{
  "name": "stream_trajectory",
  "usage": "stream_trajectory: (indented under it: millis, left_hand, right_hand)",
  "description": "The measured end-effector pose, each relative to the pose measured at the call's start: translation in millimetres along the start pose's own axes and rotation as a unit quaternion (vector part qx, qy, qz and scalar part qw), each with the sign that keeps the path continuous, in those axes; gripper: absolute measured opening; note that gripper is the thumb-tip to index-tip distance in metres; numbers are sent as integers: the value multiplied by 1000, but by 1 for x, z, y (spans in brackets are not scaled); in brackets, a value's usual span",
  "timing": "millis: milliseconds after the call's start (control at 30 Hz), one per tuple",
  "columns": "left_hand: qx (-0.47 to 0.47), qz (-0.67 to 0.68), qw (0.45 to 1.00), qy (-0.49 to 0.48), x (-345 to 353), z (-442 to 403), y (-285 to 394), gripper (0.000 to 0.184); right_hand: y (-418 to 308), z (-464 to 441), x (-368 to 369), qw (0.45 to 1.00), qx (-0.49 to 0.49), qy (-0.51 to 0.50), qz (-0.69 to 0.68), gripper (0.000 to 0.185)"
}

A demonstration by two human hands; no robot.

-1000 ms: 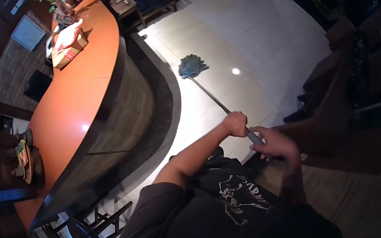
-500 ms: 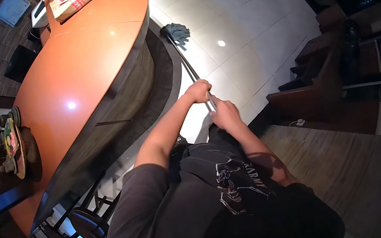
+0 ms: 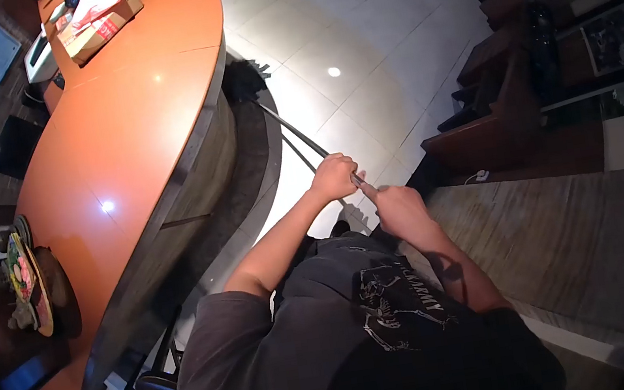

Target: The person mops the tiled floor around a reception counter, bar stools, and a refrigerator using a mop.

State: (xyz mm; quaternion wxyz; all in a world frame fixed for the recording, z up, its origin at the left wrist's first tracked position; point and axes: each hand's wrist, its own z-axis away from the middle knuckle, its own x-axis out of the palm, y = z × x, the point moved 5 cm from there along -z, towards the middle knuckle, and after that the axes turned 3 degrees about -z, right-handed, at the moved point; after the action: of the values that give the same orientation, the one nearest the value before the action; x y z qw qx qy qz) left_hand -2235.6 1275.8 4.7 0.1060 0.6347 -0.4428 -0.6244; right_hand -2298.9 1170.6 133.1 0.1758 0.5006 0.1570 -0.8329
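Dark grey cloth covers your chest: a T-shirt (image 3: 299, 332) printed with pale skeleton figures and a line of lettering whose end reads "ARMY", its beginning unclear. Red print also shows on the cardboard box (image 3: 102, 34) near the far end of the counter (image 3: 127, 125), but you cannot make out its words from here. Your mop (image 3: 295, 131) slants away from you, its slim handle catching light along one side; the mop head (image 3: 244, 81) is a dark clump in shadow at the foot of the counter's curved front edge, with ragged strands sticking out over the pale tiled floor (image 3: 387, 49). Your left hand (image 3: 336, 176) is wrapped around the handle farther forward, and your right hand (image 3: 402, 210) is curled around its near end, just beside the left. The counter's orange top shines under a lamp, and a colourful oval ornament (image 3: 22, 272) stands by its left edge. Below the front edge, a dark border (image 3: 262, 150) follows the curve. To your right are a brown wooden bench (image 3: 479, 132) and a plank-patterned floor (image 3: 542, 242), with a small white object (image 3: 478, 176) near that floor's far edge.
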Motion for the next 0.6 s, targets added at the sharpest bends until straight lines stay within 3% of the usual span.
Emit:
stream_trajectory:
  millis: [167, 233, 367, 400, 433, 533, 600]
  left_hand:
    - [-5, 9, 999, 33, -2, -36, -59, 18]
    - [-43, 1, 998, 38, -13, -46, -73, 15]
    - [-143, -67, 984, -81, 9, -53, -118, 21]
    - [-122, -98, 983, -95, 21, -50, -130, 20]
    - [-143, -101, 981, -79, 25, -43, -128, 26]
    - [-67, -134, 988, -47, 23, -24, -74, 45]
    - [-76, -114, 990, -46, 31, -13, -29, 55]
  right_hand:
    - [16, -62, -11, 995, -25, 94, 18, 61]
    - [23, -95, -12, 997, -18, 74, -2, 59]
    - [44, -152, 47, 991, -60, 104, -67, 53]
    - [41, -147, 51, 989, -60, 102, -91, 45]
    - [33, -136, 49, 993, -58, 74, -72, 40]
    - [35, -89, 59, 985, -103, 97, -100, 44]
    - [34, -38, 45, 994, -80, -11, -71, 55]
